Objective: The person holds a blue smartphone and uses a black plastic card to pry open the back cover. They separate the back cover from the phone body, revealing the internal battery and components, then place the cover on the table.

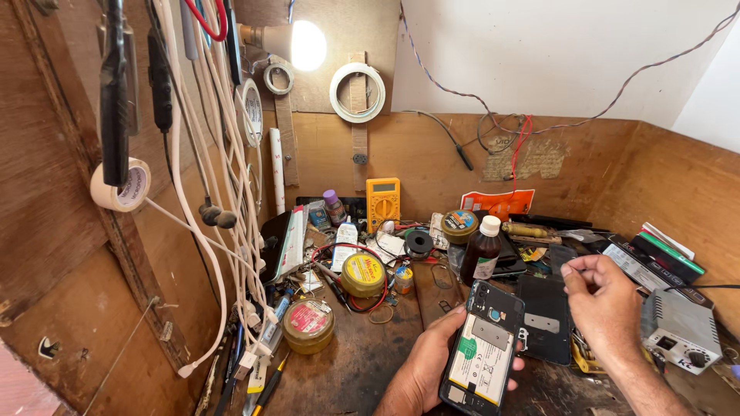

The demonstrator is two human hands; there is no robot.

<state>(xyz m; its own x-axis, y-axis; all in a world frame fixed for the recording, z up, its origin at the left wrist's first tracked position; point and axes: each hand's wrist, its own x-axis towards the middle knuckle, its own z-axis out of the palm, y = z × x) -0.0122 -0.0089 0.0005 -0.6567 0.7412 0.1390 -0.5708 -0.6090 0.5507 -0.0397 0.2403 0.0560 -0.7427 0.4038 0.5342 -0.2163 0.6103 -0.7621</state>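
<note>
Phone [483, 350], back cover off and its insides showing, lies low and centre-right in the frame, cradled in the left hand [422, 368], whose fingers wrap under its left edge and are clamped on it. Doing this well seems to call for a level, steady hold so the exposed board and battery stay facing up. The right hand [605, 302] hovers at right, apart from the phone, with thumb and forefinger pinched together; whether they hold some tiny part is too small to tell.

Around it, from large to small: the wooden bench [351, 370] fills the lower frame, crowded. A grey power supply [681, 330] sits at far right, near the right wrist. A black back cover [546, 316] lies just beside the phone, between both hands. A yellow multimeter [383, 202] leans on the back wall at centre. A brown bottle [482, 250] stands just above the phone and looks easy to knock. Two round tins [308, 325] sit at lower left centre. White cables [220, 177] hang at left, well apart.
</note>
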